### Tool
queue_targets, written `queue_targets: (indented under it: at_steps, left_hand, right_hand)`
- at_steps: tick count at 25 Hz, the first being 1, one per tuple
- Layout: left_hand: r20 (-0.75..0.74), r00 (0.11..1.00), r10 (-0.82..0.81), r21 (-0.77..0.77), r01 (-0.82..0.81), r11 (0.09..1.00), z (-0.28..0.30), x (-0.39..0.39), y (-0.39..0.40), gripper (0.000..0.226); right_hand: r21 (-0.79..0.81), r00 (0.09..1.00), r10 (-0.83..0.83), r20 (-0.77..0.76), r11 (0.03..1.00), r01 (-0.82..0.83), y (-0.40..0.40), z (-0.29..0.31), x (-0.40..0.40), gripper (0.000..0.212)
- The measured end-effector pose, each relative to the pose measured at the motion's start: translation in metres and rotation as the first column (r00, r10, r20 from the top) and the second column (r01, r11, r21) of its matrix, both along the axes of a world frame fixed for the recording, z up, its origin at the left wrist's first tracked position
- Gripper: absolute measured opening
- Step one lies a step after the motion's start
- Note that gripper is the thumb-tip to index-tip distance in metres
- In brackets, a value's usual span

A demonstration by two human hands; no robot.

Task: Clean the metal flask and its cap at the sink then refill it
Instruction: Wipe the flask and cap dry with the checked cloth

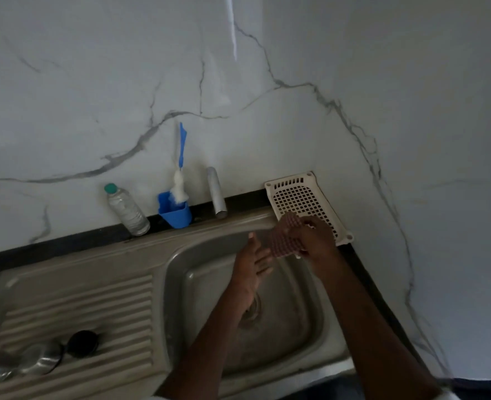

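My right-hand fingers curl around a checked cloth, pinching it bunched up against my palm, while my left hand lies flat and loose beside it, fingers straight, holding nothing, its fingertips just touching the cloth's lower edge. Both hands hover over the back right corner of the sink, just in front of the white plastic basket leaning against the wall there. I judge I hold the cloth over the basin so any drips fall in rather than on the counter.

The flask lies on its side at the front left of the ribbed draining board, with its dark cap just beside it on the same ribs, apart from the flask's mouth. Lying there, I reckon, water can run off toward the basin. Neither is in my hands yet.

Along the back edge of the counter stand a clear bottle with a green top, a blue holder with a bottle brush upright in it, and the tap, all within reach for scrubbing.

I see no water running, though the light is dim.
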State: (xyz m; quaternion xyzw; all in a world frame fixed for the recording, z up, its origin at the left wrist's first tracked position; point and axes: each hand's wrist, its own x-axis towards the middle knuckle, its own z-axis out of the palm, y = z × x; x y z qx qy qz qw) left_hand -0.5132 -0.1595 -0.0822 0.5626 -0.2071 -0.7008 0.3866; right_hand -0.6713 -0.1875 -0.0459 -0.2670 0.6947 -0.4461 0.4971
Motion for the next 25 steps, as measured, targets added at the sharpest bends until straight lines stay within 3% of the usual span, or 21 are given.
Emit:
queue_targets:
  at_steps: [2,4,6,10,12,14,17,19,22,25]
  left_hand:
    - [-0.093,0.995,0.036,0.038,-0.032,0.999,0.001,0.027,0.017,0.063]
    - [-0.224,0.966,0.133,0.045,-0.126,0.991,0.003,0.059,0.040,0.061]
    - [-0.292,0.938,0.186,0.034,-0.184,0.982,0.001,0.094,0.064,0.065]
    - [-0.332,0.909,0.250,-0.061,-0.286,0.956,-0.007,0.152,0.104,0.098]
    - [-0.344,0.891,0.297,-0.102,-0.350,0.931,-0.010,0.176,0.116,0.105]
    - [-0.408,0.847,0.341,-0.135,-0.425,0.895,-0.010,0.202,0.122,0.098]
    - [-0.475,0.811,0.341,-0.173,-0.466,0.868,-0.002,0.236,0.128,0.073]
    - [-0.476,0.822,0.311,-0.186,-0.440,0.879,0.005,0.255,0.129,0.070]
    - [-0.489,0.829,0.270,-0.146,-0.383,0.912,0.012,0.295,0.132,0.071]
    - [-0.488,0.837,0.247,-0.091,-0.331,0.939,0.016,0.332,0.137,0.045]
  right_hand:
    - [-0.002,0.956,0.146,0.255,0.989,-0.150,0.025,0.000,0.029,0.042]
    - [-0.033,0.895,0.305,0.324,0.950,-0.312,0.046,-0.006,0.059,0.044]
    - [-0.083,0.864,0.456,0.214,0.890,-0.449,0.059,-0.013,0.089,0.047]
    - [-0.092,0.794,0.607,-0.021,0.790,-0.606,0.069,-0.019,0.146,0.045]
    - [-0.032,0.812,0.583,0.033,0.812,-0.583,0.074,-0.023,0.173,0.057]
    - [0.056,0.839,0.475,0.265,0.861,-0.506,0.079,-0.024,0.199,0.067]
    - [0.150,0.784,0.422,0.456,0.831,-0.535,0.087,-0.021,0.233,0.046]
    - [0.110,0.766,0.376,0.522,0.860,-0.498,0.093,-0.018,0.253,0.032]
    - [0.008,0.795,0.456,0.399,0.866,-0.501,0.097,-0.011,0.280,0.022]
    - [0.003,0.759,0.573,0.310,0.798,-0.603,0.100,-0.009,0.306,0.024]
